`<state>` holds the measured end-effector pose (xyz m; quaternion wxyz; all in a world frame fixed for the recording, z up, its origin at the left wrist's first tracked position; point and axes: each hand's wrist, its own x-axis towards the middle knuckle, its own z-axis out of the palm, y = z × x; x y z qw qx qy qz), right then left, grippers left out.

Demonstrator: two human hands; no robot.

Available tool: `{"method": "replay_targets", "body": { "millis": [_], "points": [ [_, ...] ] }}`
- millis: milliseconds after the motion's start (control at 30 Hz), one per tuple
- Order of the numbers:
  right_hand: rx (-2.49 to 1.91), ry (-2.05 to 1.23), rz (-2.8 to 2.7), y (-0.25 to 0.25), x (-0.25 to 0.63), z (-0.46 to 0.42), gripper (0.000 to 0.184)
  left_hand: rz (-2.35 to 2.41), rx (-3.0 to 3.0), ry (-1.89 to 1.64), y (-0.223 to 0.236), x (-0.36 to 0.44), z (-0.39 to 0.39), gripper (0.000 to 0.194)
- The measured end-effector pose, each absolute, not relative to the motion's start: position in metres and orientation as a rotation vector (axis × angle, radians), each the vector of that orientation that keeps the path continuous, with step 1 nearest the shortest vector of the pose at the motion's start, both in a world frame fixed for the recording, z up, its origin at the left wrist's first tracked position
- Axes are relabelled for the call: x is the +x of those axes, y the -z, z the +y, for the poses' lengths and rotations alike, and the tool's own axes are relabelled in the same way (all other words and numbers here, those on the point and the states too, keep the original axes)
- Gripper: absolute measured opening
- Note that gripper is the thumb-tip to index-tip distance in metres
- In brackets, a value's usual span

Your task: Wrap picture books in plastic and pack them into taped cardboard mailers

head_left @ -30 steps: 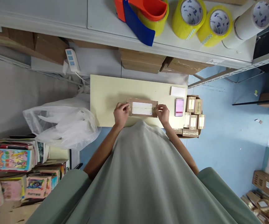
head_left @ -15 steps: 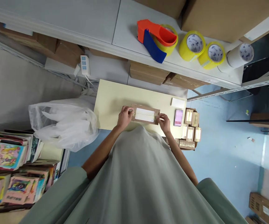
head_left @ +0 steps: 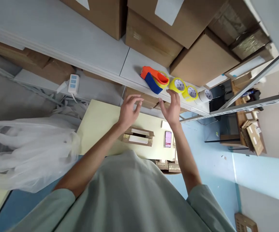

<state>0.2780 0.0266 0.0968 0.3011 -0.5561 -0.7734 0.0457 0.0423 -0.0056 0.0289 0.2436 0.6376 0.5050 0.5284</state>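
Both hands are raised over the pale yellow table (head_left: 100,122), fingers apart, holding nothing. My left hand (head_left: 129,111) hovers above a small cardboard box (head_left: 127,138). That box lies on the table with its top split by a lengthwise gap and a white label strip on either side. My right hand (head_left: 171,108) is just below the shelf edge, nearest to an orange and blue tape dispenser (head_left: 154,80) loaded with yellow tape. Beside the dispenser stand yellow tape rolls (head_left: 177,85) and a white roll (head_left: 205,95).
A phone (head_left: 168,139) lies at the table's right side, near a white block (head_left: 165,125). Small taped boxes (head_left: 174,167) stand beyond the table edge. Large cartons (head_left: 151,38) fill the grey shelf (head_left: 81,38). A translucent plastic bag (head_left: 33,148) is at left.
Both hands have let go of the small box and risen forward toward the shelf. The box top now shows an open gap. The view has tilted up, showing more of the shelf.
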Motion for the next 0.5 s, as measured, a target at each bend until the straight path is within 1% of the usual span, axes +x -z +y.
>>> {"method": "replay_targets", "body": {
  "millis": [100, 200, 367, 500],
  "points": [
    [-1.528, -0.066, -2.19, -0.103, 0.26, 0.08, 0.068, 1.317, 1.719, -1.509, -0.063, 0.042, 0.004, 0.022],
    [-1.679, -0.067, -2.265, -0.098, 0.245, 0.12, 0.077, 1.292, 1.706, -1.549, -0.076, 0.035, -0.001, 0.02],
    [-1.818, -0.122, -2.178, -0.08, 0.23, 0.164, 0.079, 1.265, 1.672, -1.564, -0.068, 0.015, -0.021, 0.018],
    [-1.873, -0.114, -2.061, -0.07, 0.229, 0.174, 0.086, 1.265, 1.614, -1.539, -0.057, -0.002, -0.03, 0.017]
  ]
}}
